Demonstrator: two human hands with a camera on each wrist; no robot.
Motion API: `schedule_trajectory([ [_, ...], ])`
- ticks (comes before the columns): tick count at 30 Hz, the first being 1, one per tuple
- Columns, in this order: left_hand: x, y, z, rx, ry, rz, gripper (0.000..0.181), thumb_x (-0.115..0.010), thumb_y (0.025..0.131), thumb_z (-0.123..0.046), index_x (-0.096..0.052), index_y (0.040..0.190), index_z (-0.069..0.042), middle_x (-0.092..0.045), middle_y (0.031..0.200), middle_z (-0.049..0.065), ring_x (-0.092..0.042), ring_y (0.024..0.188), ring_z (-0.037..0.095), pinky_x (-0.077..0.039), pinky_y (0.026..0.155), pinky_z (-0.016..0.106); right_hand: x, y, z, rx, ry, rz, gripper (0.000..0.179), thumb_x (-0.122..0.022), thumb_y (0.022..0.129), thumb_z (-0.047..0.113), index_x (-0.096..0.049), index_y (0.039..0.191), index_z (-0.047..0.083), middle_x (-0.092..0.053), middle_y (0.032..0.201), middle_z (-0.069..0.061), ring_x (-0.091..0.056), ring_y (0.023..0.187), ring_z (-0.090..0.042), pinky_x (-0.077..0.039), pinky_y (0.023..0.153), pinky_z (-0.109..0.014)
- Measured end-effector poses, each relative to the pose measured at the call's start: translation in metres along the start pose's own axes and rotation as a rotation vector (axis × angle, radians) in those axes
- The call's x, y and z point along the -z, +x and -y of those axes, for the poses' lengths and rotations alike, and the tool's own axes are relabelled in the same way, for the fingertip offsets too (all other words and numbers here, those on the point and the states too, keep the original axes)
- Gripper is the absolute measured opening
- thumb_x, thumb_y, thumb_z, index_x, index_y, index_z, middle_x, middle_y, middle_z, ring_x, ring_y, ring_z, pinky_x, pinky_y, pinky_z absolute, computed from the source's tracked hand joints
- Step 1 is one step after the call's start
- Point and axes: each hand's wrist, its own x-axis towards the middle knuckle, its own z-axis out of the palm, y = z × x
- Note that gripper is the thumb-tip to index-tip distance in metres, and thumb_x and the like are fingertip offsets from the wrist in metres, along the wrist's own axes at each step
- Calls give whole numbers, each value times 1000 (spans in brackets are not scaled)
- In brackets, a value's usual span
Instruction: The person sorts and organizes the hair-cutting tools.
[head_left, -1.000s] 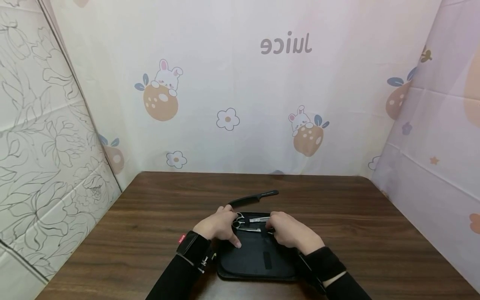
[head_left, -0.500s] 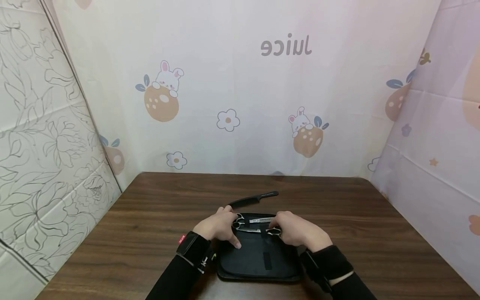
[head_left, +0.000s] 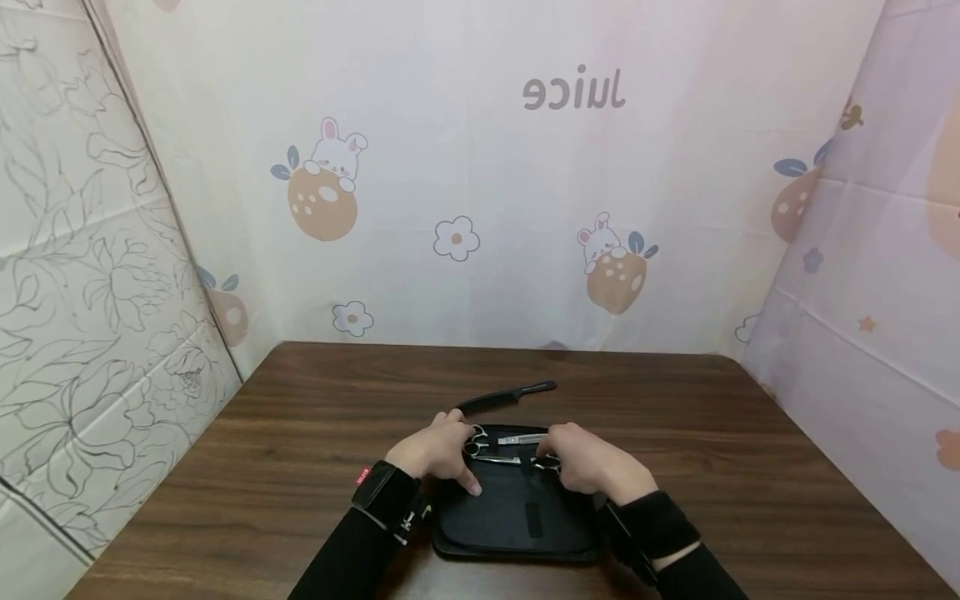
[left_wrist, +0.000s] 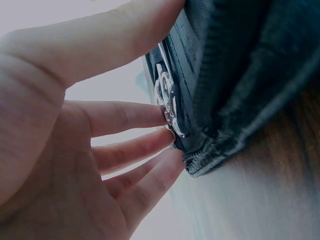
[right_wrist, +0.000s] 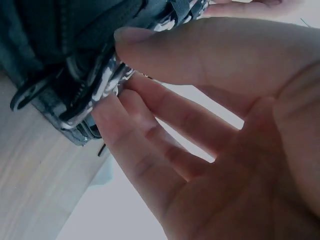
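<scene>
A black zip case (head_left: 495, 521) lies in front of me in the head view, with two silver scissors strapped along its far side. The upper scissors (head_left: 519, 439) have their finger rings at the left; the lower scissors (head_left: 546, 463) have theirs at the right. My left hand (head_left: 438, 450) grips the case's left edge, thumb on its face and fingers at the rim near the rings (left_wrist: 167, 100). My right hand (head_left: 596, 461) holds the lower scissors' handle, its thumb (right_wrist: 165, 55) above and fingers below. That hand covers part of the handle and the case's right corner.
A black comb (head_left: 495, 402) lies on the brown wooden table (head_left: 337, 392) just behind the case. A pale printed curtain (head_left: 465, 167) hangs beyond the table's far edge, and further cloths hang at both sides.
My right hand has shifted slightly to the right from a second ago, so the lower scissors' rings show more. The left hand, the case and the comb have stayed put.
</scene>
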Motion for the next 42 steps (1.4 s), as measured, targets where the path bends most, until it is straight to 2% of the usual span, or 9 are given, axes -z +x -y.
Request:
schedule_trajectory([
  [6,-1,0,0,-3,-2,4,89,-95,69,-38,-57,143,-7,-46,142,7,-41,125,25,-46,100,42,-3,1,0,5,5,-10,48,-56,82,-24,-75,114,6,-69,115,-7,-62,106,-20,-46,79,-37],
  [12,-1,1,1,1,6,0,90,-95,69,-39,-57,144,-7,-46,142,7,-41,125,25,-46,100,42,-2,2,0,31,9,-17,50,-54,81,-26,-75,114,5,-69,115,-9,-64,112,-27,-47,79,-38],
  [20,-1,2,1,4,6,-3,89,-95,69,-39,-58,143,-7,-46,142,8,-41,125,25,-46,100,42,-1,3,1,43,7,-20,47,-55,83,-24,-75,114,5,-70,115,-9,-64,115,-31,-53,94,-45],
  [27,0,0,1,1,4,-2,89,-95,69,-39,-58,143,-6,-47,141,8,-41,125,25,-46,100,42,-4,4,3,54,3,-35,43,-55,83,-24,-75,112,2,-70,113,-11,-64,115,-31,-53,93,-45],
  [34,-1,-1,3,2,7,-3,88,-95,69,-39,-58,142,-6,-47,141,7,-42,125,25,-46,100,42,-10,4,4,118,-17,-78,38,-57,82,-23,-74,111,-4,-70,112,-17,-65,112,-34,-54,91,-46],
  [42,-1,2,3,-9,12,-4,88,-95,69,-39,-58,142,-6,-47,140,7,-42,124,25,-47,99,42,-9,4,6,91,-32,-93,36,-58,82,-22,-75,109,-4,-70,111,-18,-66,108,-29,-55,87,-43],
])
